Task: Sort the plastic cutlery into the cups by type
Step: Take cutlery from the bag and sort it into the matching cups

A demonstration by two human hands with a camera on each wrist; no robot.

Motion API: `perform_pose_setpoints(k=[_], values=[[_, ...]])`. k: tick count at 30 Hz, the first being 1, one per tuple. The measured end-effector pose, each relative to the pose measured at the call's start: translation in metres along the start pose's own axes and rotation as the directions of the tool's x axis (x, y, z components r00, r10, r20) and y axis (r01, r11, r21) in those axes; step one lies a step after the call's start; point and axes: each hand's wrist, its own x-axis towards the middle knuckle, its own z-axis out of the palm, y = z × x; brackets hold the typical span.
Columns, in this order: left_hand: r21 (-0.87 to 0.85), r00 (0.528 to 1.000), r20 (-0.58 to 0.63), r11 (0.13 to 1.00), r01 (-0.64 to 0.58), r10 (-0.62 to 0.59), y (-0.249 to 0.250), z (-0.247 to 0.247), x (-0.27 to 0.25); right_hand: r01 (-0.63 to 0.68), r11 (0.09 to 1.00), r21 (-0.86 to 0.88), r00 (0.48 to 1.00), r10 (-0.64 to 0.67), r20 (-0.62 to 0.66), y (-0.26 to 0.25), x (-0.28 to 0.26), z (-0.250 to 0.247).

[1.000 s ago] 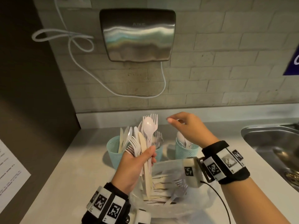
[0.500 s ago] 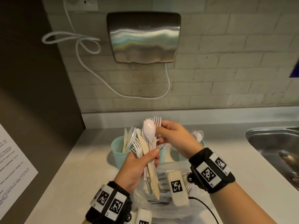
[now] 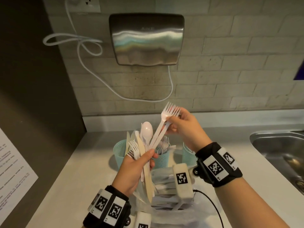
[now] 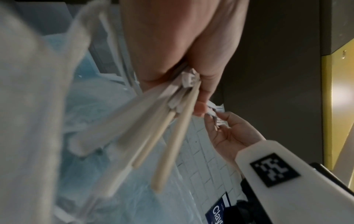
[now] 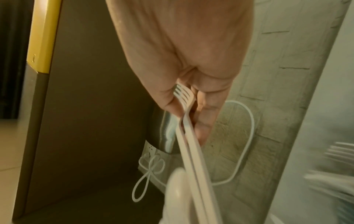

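Two white forks (image 3: 162, 127) are tilting up out of the bundle of cutlery (image 3: 144, 155), pinched near the tines by the right hand (image 3: 184, 129), fingers curling round the necks. The left hand (image 3: 134, 171), raised over the worktop (image 3: 79, 186), is clenching the bundle upright in front of the teal cups (image 3: 118, 150)

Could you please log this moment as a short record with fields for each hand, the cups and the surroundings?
left hand: left hand grips a mixed bundle of cutlery, a spoon on top
right hand: right hand pinches two forks near their heads, handle ends at the bundle
cups: teal cups on the counter behind the hands, holding cutlery
surroundings: sink at right, hand dryer on wall
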Motion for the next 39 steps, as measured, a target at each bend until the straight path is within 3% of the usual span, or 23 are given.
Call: perform_pose_setpoints(k=[2,5,12,15,18,22,25,27,30,39], values=[[-0.015,0.998,-0.062,1.000,-0.005,0.004,0.002,-0.005,0.003,0.055,0.998,0.043,0.995,-0.051,-0.091,-0.006,0.008,-0.006],[-0.077,0.993,-0.117,0.997,-0.001,-0.008,0.003,-0.014,0.006,0.132,0.991,-0.026,0.976,-0.135,-0.170,-0.006,0.017,-0.011],[-0.077,0.992,-0.120,0.996,-0.034,0.024,0.004,-0.016,0.005,0.113,0.865,-0.490,0.966,-0.210,-0.148,0.040,0.031,-0.003],[-0.082,0.994,-0.102,0.996,-0.044,0.035,0.004,-0.015,0.003,0.035,0.786,-0.617,0.984,-0.134,-0.115,0.056,0.034,-0.001],[-0.071,0.997,-0.074,0.997,-0.043,0.037,0.004,-0.013,0.002,-0.015,0.603,-0.798,0.999,0.036,0.009,0.070,0.034,-0.002],[-0.074,0.999,-0.018,0.997,-0.036,0.035,0.004,-0.007,0.000,0.034,0.522,-0.852,0.999,-0.035,0.018,0.065,0.029,-0.003],[-0.036,0.999,-0.023,0.999,-0.033,0.032,0.001,-0.004,0.001,0.115,0.580,-0.807,0.991,-0.124,0.052,0.051,0.021,0.001],[0.018,0.999,-0.030,0.999,-0.038,0.038,-0.002,-0.002,0.002,0.187,0.714,-0.674,0.978,-0.200,0.059,0.039,0.010,0.008],[0.111,0.997,-0.046,0.992,-0.058,0.064,-0.006,0.002,0.003,0.148,0.903,-0.403,0.989,-0.124,0.085,0.027,-0.007,0.019],[0.305,0.990,-0.019,0.944,-0.128,0.141,-0.008,0.007,0.001,0.049,0.936,-0.348,0.999,-0.037,0.040,0.028,-0.001,0.020]])
